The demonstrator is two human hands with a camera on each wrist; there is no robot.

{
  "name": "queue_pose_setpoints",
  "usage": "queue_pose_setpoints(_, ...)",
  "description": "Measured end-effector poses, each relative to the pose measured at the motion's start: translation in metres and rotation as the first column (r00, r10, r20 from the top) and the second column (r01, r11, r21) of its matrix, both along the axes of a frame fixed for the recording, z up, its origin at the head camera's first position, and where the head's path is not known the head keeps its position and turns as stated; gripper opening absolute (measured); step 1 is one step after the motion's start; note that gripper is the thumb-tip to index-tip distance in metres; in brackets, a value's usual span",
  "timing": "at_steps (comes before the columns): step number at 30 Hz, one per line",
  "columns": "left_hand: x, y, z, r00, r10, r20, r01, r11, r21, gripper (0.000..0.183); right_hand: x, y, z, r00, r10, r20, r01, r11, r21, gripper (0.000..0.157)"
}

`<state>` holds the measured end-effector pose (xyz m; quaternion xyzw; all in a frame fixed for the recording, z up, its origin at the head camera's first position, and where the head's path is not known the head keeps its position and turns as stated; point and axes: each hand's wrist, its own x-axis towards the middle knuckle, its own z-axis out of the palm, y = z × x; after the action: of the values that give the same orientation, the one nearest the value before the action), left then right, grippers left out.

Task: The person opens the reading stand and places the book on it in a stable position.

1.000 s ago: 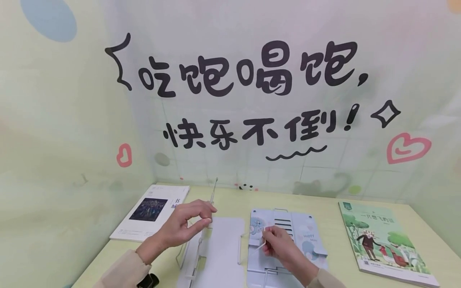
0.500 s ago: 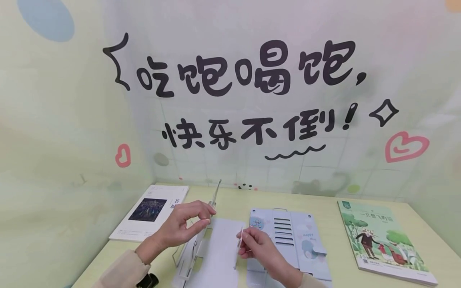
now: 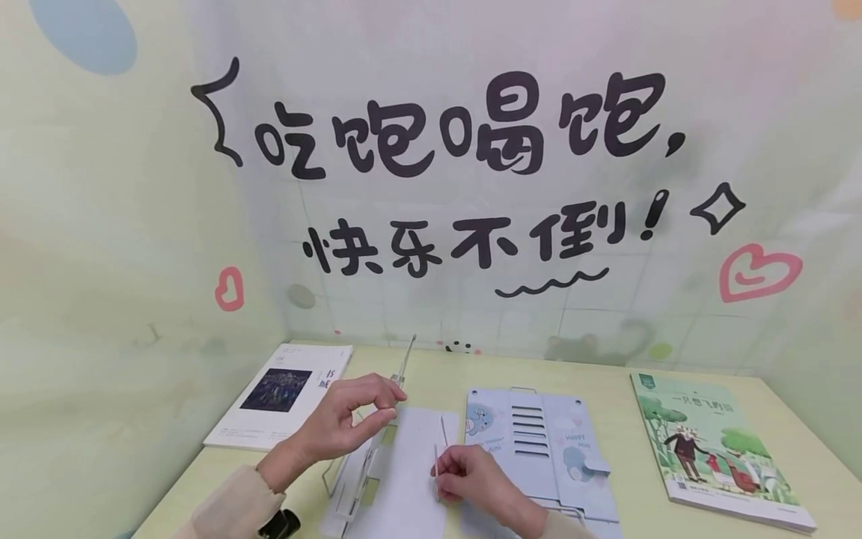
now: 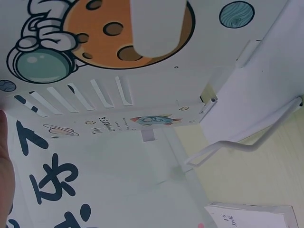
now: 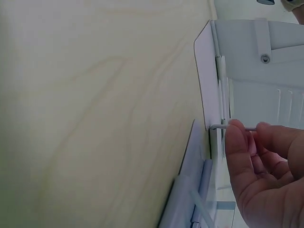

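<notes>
My left hand (image 3: 350, 419) pinches the edge of a white folding book stand (image 3: 367, 475), seen nearly edge-on in the head view. Its panel (image 4: 152, 85) fills much of the left wrist view, with slots and an astronaut and planet print. A strip of the left hand (image 4: 4, 166) shows at that view's left edge. My right hand (image 3: 474, 483) pinches a thin white wire support (image 5: 216, 127) between thumb and forefinger, beside the stand's flat white base (image 3: 420, 464). Whether the wire is joined to the base is hard to tell.
A blue book stand (image 3: 566, 434) lies flat to the right, partly behind the right hand. A white magazine (image 3: 256, 427) lies at the left, and a green picture book (image 3: 720, 449) at the far right. A printed curtain (image 3: 471, 314) hangs behind the table.
My right hand has moved left and slightly down, from over the blue stand to the white stand's base, pinching a wire support. The left hand keeps its hold; the white stand has shifted slightly.
</notes>
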<state>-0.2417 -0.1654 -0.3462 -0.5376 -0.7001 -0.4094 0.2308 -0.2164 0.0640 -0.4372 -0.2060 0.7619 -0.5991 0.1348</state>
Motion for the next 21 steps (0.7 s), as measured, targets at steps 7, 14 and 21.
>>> queue_pose_setpoints(7,-0.0012,0.0024,-0.0005,1.000,-0.011,0.000,0.011,1.000,0.004,0.028,-0.0025,-0.0025,-0.0076,0.996,0.019,-0.091,-0.009,0.995,0.100,0.009)
queue_pose_setpoints(14,-0.0026,0.0026,-0.0026,1.000,0.008,0.018,-0.008,1.000,-0.010,0.029,-0.0012,-0.0049,-0.0039,0.993,0.032,-0.109,-0.008,0.977,0.213,0.011)
queue_pose_setpoints(21,-0.0027,0.0041,-0.0040,1.000,0.000,0.008,0.000,1.000,-0.002,0.029,-0.0004,-0.0085,-0.0028,0.989,0.043,-0.138,0.001,0.952,0.306,0.014)
